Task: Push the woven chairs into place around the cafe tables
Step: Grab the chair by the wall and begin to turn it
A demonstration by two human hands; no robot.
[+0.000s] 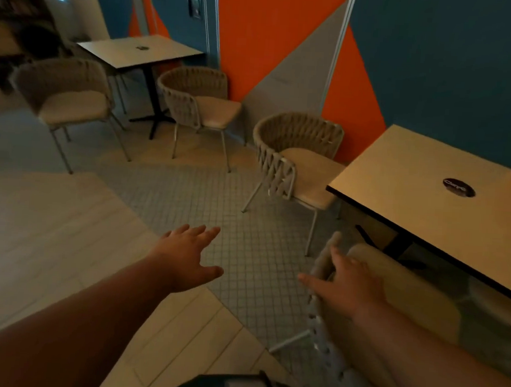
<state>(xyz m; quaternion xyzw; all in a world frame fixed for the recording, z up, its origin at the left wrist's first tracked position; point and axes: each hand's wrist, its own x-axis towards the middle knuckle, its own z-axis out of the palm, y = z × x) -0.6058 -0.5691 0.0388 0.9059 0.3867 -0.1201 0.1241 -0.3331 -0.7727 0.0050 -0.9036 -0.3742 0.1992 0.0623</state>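
Woven chair (357,316) sits half tucked under the near cafe table (428,186), right hand (347,285) laid on its backrest with fingers spread, likely to push, while left hand (187,255) hovers open-fingered, touching nothing.

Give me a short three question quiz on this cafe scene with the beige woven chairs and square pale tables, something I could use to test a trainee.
1. True or false: the right hand rests on the backrest of the nearest beige woven chair, which is tucked partly under the near square pale-topped table.
2. How many beige woven chairs appear in all?
3. Multiple choice: what is the left hand doing? A) gripping a chair leg B) spread open above the floor, holding nothing C) pressing on a tabletop

Key:
1. True.
2. Four: the nearest one, one at the near table's left side, and two by the far square pale-topped table.
3. B.
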